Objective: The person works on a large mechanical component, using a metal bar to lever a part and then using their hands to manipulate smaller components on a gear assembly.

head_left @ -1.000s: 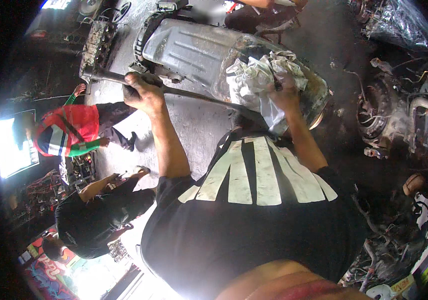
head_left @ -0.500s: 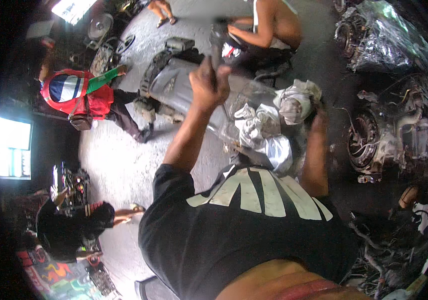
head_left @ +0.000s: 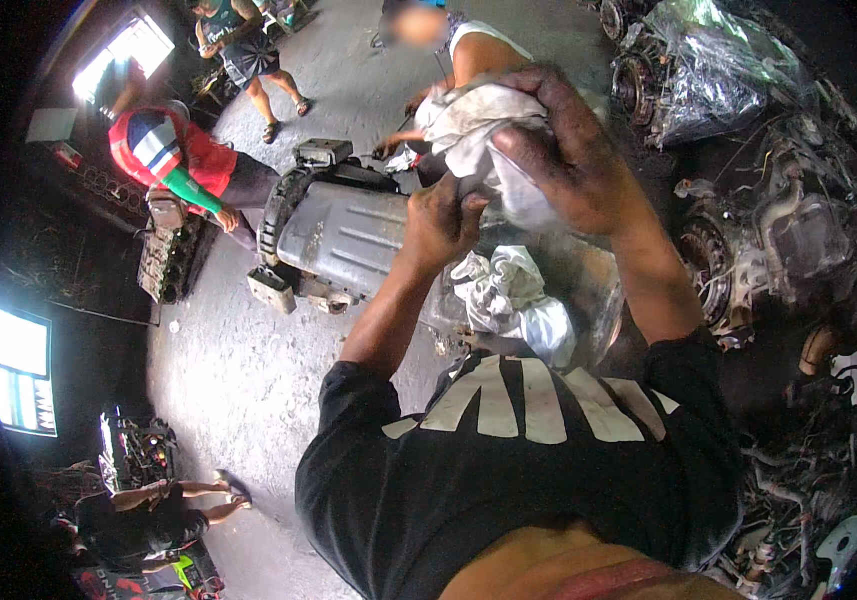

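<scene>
In front of my chest, a crumpled white rag (head_left: 478,125) with grimy patches is gripped by my right hand (head_left: 583,165), its thumb and fingers bent around the cloth. Right against the rag's lower left side is my left hand (head_left: 440,222), its fingers curled closed. What it holds is hidden by the fingers and the cloth. Below both hands, a second heap of white rags (head_left: 508,290) lies bunched on a worn surface close to my shirt.
Ahead to the left stands a grey ribbed metal machine part (head_left: 333,235). A person in a red top (head_left: 183,160) bends at the left; another crouches beyond my hands (head_left: 488,55). Dark engine parts (head_left: 728,260) and a plastic-wrapped machine (head_left: 718,75) line the right.
My right hand has lifted the rag from the lower right to meet my left hand. The dark item raised above my left hand no longer shows. The person in red has bent lower.
</scene>
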`<state>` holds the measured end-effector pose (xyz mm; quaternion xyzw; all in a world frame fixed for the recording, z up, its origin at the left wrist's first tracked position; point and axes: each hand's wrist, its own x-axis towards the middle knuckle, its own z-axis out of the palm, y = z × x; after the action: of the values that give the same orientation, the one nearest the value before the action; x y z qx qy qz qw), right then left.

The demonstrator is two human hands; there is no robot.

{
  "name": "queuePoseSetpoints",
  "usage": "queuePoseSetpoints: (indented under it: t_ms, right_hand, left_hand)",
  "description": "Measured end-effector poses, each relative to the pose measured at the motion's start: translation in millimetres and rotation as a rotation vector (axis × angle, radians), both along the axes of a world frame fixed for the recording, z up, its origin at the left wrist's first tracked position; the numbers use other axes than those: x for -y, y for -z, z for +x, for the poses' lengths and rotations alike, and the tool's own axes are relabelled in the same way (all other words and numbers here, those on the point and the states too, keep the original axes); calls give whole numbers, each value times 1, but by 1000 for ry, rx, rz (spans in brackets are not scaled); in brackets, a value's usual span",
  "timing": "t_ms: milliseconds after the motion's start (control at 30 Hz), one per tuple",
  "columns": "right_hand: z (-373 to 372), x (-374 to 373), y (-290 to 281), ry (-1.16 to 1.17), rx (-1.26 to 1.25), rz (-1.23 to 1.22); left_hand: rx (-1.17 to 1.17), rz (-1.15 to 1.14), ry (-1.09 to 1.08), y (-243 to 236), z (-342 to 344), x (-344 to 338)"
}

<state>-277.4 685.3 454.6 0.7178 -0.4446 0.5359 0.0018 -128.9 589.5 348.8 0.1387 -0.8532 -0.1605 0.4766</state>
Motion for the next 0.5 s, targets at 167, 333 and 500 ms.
queuePoseSetpoints:
  t_ms: [167, 333, 500]
  right_hand:
    - [2, 13, 4, 87, -266, -161]
    - [-7, 12, 19, 259, -281, -93]
    - [-35, 17, 29, 505, -276, -254]
  left_hand:
    - [5, 35, -116, -5, 4, -2]
    - [-10, 51, -25, 7, -6, 4]
    - [5, 20, 41, 1, -12, -3]
